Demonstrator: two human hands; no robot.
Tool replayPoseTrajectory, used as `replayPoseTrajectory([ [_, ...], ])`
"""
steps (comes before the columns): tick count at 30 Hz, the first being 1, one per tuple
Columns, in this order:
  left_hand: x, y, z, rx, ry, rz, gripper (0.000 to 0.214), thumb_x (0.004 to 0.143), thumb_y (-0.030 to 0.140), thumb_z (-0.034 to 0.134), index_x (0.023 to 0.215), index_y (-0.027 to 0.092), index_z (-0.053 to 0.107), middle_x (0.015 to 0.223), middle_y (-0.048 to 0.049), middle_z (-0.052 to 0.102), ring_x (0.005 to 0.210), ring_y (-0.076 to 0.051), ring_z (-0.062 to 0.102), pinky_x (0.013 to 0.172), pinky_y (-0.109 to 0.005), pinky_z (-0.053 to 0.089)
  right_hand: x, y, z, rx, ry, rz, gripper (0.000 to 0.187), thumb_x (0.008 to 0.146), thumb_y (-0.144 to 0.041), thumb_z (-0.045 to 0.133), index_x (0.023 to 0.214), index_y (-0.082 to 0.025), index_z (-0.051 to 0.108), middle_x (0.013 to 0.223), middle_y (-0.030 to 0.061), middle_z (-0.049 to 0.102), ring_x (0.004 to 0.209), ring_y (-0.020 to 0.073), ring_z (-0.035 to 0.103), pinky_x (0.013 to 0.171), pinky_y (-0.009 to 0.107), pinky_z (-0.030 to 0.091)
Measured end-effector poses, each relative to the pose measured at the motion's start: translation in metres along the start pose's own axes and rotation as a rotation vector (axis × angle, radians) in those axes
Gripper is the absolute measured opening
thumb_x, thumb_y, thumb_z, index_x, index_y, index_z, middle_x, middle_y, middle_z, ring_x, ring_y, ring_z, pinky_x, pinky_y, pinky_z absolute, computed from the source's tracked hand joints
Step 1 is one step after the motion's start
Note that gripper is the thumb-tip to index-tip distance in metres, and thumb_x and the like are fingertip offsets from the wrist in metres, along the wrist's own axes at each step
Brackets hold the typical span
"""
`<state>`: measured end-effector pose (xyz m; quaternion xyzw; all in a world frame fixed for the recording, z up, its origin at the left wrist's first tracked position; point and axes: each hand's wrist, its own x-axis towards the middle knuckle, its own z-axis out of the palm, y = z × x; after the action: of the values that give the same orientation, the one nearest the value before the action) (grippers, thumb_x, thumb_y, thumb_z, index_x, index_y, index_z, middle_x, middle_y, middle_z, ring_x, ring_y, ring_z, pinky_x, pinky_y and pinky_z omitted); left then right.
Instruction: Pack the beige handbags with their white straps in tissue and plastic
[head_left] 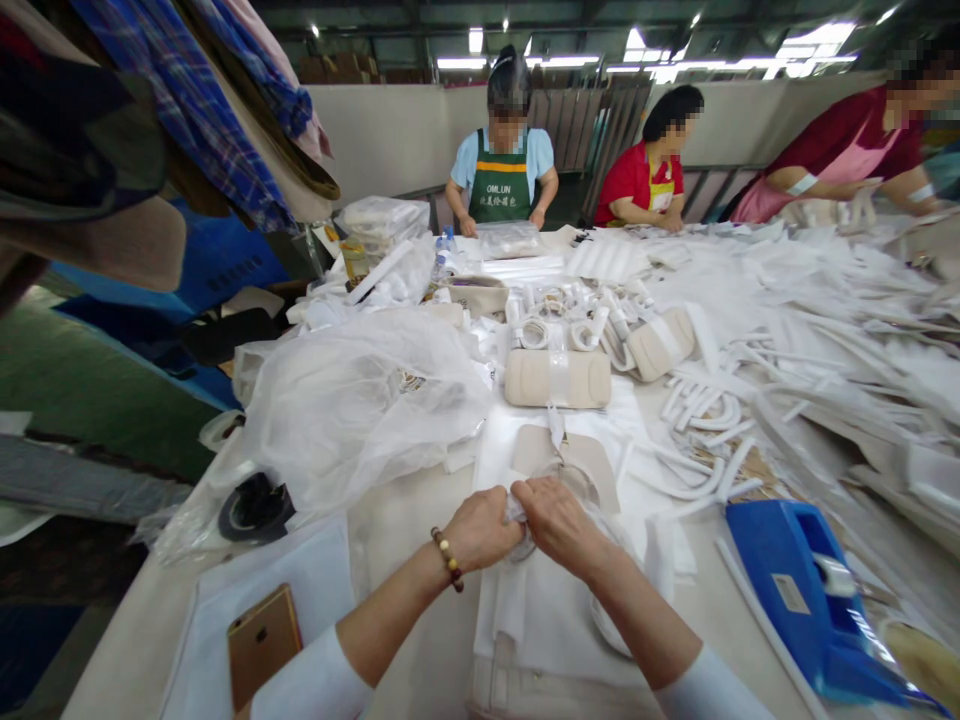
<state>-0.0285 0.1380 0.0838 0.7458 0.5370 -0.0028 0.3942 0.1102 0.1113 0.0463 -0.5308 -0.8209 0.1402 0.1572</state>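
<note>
My left hand (pixel 486 528), with a beaded bracelet at the wrist, and my right hand (pixel 556 522) meet over the table's middle. Both are closed, fingers bent, on a piece of thin white wrapping (pixel 516 508) that shows between them. A curved strap, partly wrapped in white, loops beside the right hand; the hands hide part of it. Just beyond lies a flat beige bag panel (pixel 607 468). Under my hands is a stack of white sheets (pixel 555 630). Farther off sits a beige bundle (pixel 517 380) bound with a clear band.
A blue tape dispenser (pixel 780 590) stands at right, near white foam tubes (pixel 701 410). On the left are a clear plastic bag heap (pixel 337 400), a black tape roll (pixel 255 508) and a gold phone (pixel 264 645). Several co-workers stand or sit across the table; clothes (pixel 217 110) hang upper left.
</note>
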Motion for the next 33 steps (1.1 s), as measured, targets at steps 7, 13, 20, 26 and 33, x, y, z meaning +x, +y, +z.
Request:
replayPoseTrajectory([
  [7, 0.001, 0.001, 0.019, 0.014, 0.079, -0.031, 0.013, 0.081, 0.017, 0.036, 0.090, 0.014, 0.045, 0.082, -0.0067, 0.060, 0.075, -0.016, 0.056, 0.062, -0.023, 0.038, -0.007, 0.015, 0.006, 0.196, 0.112, 0.100, 0.050, 0.067, -0.004, 0.038, 0.115, -0.018, 0.043, 0.107, 0.0070, 0.060, 0.095, 0.0166, 0.056, 0.086, 0.035, 0.039],
  [13, 0.002, 0.004, 0.012, 0.089, 0.001, -0.009, 0.027, 0.069, 0.031, 0.055, 0.089, 0.015, 0.050, 0.088, -0.0108, 0.063, 0.083, -0.026, 0.059, 0.066, -0.031, 0.042, -0.005, 0.015, 0.014, 0.161, 0.051, 0.009, 0.029, 0.063, -0.003, 0.039, 0.084, -0.014, 0.056, 0.077, 0.0087, 0.061, 0.076, 0.0213, 0.054, 0.071, 0.034, 0.042],
  [20, 0.013, 0.002, 0.006, 0.067, -0.028, -0.015, 0.024, 0.072, 0.031, 0.049, 0.088, 0.013, 0.054, 0.089, -0.0156, 0.064, 0.084, -0.029, 0.060, 0.066, -0.033, 0.041, -0.023, 0.003, 0.002, 0.169, 0.334, 0.158, 0.031, 0.076, -0.012, 0.043, 0.106, -0.013, 0.051, 0.099, 0.0130, 0.058, 0.097, 0.0234, 0.050, 0.085, 0.040, 0.039],
  [26, 0.005, 0.003, 0.037, -0.091, 0.078, -0.072, 0.014, 0.078, 0.028, 0.048, 0.084, 0.015, 0.049, 0.078, -0.0075, 0.062, 0.070, -0.018, 0.056, 0.058, -0.026, 0.036, -0.044, -0.032, 0.001, 0.482, 0.354, 0.633, 0.033, 0.081, -0.048, 0.042, 0.076, -0.019, 0.058, 0.069, 0.0028, 0.056, 0.061, 0.0160, 0.050, 0.060, 0.028, 0.039],
  [33, -0.010, 0.000, 0.043, -0.374, -0.055, 0.023, 0.027, 0.062, 0.022, 0.066, 0.083, 0.016, 0.050, 0.067, 0.0026, 0.053, 0.061, -0.012, 0.049, 0.052, -0.021, 0.034, -0.037, -0.019, 0.012, 0.752, 0.193, 0.760, 0.035, 0.066, -0.049, 0.049, 0.050, -0.021, 0.037, 0.051, -0.0051, 0.033, 0.051, 0.0110, 0.034, 0.049, 0.024, 0.027],
])
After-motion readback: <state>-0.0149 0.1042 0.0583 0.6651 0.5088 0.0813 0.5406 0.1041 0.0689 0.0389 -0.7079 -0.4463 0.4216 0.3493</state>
